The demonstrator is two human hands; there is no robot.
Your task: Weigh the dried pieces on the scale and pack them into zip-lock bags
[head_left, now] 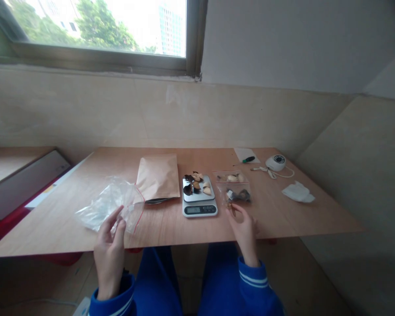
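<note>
One brown piece (229, 206) is pinched in my right hand (245, 226), just right of the scale (200, 203); whether my left hand (110, 245) grips the clear bag (100, 206), I cannot tell.

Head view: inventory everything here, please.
Table: 1, light brown, centre
Side table: 1, brown, far left
Scale: 1, white, table centre
Dried pieces: several, dark and pale, on scale
Pouch: 1, brown, left of scale
Large bag: 1, clear, table left
Small bags: 2, clear, right of scale
Sheet: 1, white, back right
Screwdriver: 1, green-black, partly on sheet
Dome device: 1, white, right of screwdriver
Crumpled item: 1, white, far right
Window: 1, brown-framed, top left
Walls: 2, beige and grey, behind and right
Small piece: 1, brown, right fingertips
Left hand: 1, bare, at large bag
Right hand: 1, bare, pinching small piece
Sleeves: 2, blue-white, bottom
Legs: 2, blue-clad, under table
</note>
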